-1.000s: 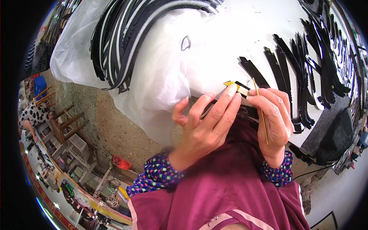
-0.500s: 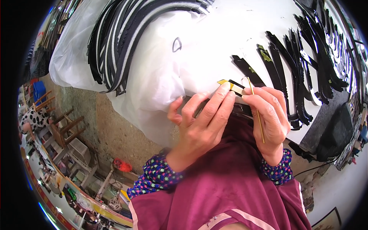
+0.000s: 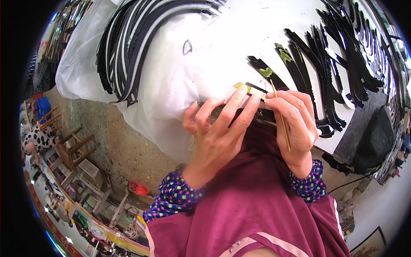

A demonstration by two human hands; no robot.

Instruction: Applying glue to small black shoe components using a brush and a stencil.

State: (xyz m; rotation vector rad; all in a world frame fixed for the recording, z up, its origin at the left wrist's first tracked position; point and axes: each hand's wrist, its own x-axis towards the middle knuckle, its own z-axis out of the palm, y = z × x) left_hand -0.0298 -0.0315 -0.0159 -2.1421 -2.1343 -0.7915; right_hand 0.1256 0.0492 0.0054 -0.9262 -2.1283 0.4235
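Over the near edge of the white table, the spread fingers of my left hand press their tips onto a small yellow-and-cream piece that lies along a black strip's end. My right hand pinches a thin yellowish stick, which slants across its fingers. Its thumb and index fingertips also meet the right end of the piece. Just beyond, a black strip with a shiny greenish patch lies on the table. My fingers hide part of the piece.
Several black zipper-like strips fan out at the right. A bundle of black-and-white strips lies on translucent plastic sheeting at the left. A small dark loop rests between them. A wooden chair stands on the floor at left.
Both hands and the piece have shifted slightly left in the picture, along with the table and strips. The stick remains in my right hand, and my left fingers are spread a little wider.
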